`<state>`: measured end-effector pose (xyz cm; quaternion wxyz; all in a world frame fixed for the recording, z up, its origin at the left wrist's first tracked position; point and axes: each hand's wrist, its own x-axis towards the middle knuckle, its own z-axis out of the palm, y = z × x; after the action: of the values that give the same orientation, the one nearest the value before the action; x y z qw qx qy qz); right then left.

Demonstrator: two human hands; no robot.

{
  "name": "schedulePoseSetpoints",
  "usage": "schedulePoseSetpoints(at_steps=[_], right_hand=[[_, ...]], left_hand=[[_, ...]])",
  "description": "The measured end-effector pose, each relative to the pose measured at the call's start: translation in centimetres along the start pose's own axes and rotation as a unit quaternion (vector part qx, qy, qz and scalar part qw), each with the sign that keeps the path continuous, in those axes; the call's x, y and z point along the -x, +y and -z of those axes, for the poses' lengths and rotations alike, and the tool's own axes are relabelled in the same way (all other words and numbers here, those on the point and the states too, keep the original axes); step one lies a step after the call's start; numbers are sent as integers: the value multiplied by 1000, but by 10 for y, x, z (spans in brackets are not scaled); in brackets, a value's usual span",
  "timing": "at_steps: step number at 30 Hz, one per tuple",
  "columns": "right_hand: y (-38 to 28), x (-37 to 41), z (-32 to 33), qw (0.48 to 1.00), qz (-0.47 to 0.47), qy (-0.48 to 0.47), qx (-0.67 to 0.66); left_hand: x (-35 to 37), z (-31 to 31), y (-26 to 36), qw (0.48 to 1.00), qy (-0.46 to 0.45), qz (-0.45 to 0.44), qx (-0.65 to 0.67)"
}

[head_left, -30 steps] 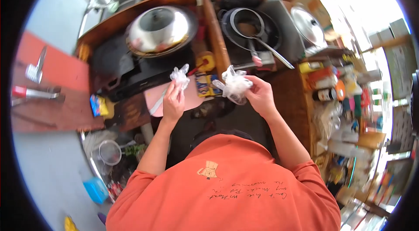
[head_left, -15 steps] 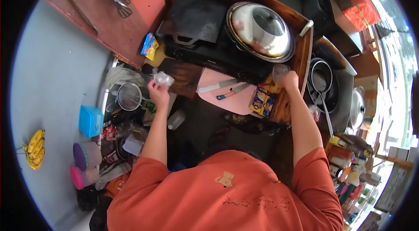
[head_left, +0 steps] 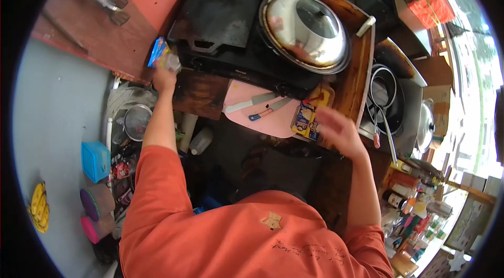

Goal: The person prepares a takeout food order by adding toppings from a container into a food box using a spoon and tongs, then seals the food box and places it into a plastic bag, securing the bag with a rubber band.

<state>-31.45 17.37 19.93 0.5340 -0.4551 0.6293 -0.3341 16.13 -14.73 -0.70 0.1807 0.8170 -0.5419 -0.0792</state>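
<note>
My left hand (head_left: 165, 77) reaches to the left end of the black stove and is closed round a crumpled clear plastic bag (head_left: 172, 62). The bag overlaps a blue and yellow packet (head_left: 157, 53) beside the stove. My right hand (head_left: 340, 132), slightly blurred, hangs with fingers apart and nothing in them. It is nearest to the blue and yellow boxes (head_left: 306, 120) at the counter's front right. Between the hands lies a pink cutting board (head_left: 278, 126), bearing a white-handled knife (head_left: 247, 104) and a blue-handled knife (head_left: 269, 110). A dark wooden board (head_left: 202, 94) adjoins it at left.
A domed metal lid (head_left: 291, 26) covers the pan on the stove's right burner; a black griddle (head_left: 215, 15) sits on the left. Right of the wooden surround are pans (head_left: 385, 86). At left stand a strainer (head_left: 137, 122) and a blue container (head_left: 95, 161).
My left hand has moved up and left with the plastic bag to the packet. My right hand has dropped toward me, its fingers now spread; the clear plastic it had is out of it.
</note>
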Motion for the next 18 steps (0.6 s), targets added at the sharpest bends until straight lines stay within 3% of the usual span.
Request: schedulePoseSetpoints(at_steps=[3, 4, 6, 8, 9, 10, 11, 12, 13, 14, 15, 18], right_hand=[[5, 86, 18, 967, -90, -180, -156], [18, 113, 23, 958, -79, -193, -195], [62, 172, 31, 951, -62, -188, -239], [120, 240, 28, 896, -66, -87, -431], [149, 275, 21, 896, -57, -67, -436], [179, 311, 7, 857, -81, 27, -509], [207, 347, -10, 802, -101, 118, -577], [232, 380, -30, 795, -86, 136, -585], [256, 410, -55, 737, -143, 214, -624], [283, 439, -85, 665, -194, 288, -661], [314, 466, -121, 655, -258, 330, -629], [350, 498, -252, 564, -437, 426, -556]], left_hand=[[10, 5, -23, 988, 92, -93, 82], [17, 3, -34, 978, 126, -129, 105], [57, 10, -51, 953, 110, -204, 194], [123, 26, -68, 946, -1, -252, 205], [158, 30, -83, 935, -81, -294, 183], [191, 30, -104, 917, -180, -342, 100], [233, 29, -122, 909, -317, -270, 15], [267, 3, -168, 866, -377, -328, 1], [298, -23, -196, 770, -564, -265, -139], [319, -39, -206, 697, -642, -264, -179], [331, -53, -206, 660, -677, -270, -183], [336, -84, -158, 633, -695, -288, -182]])
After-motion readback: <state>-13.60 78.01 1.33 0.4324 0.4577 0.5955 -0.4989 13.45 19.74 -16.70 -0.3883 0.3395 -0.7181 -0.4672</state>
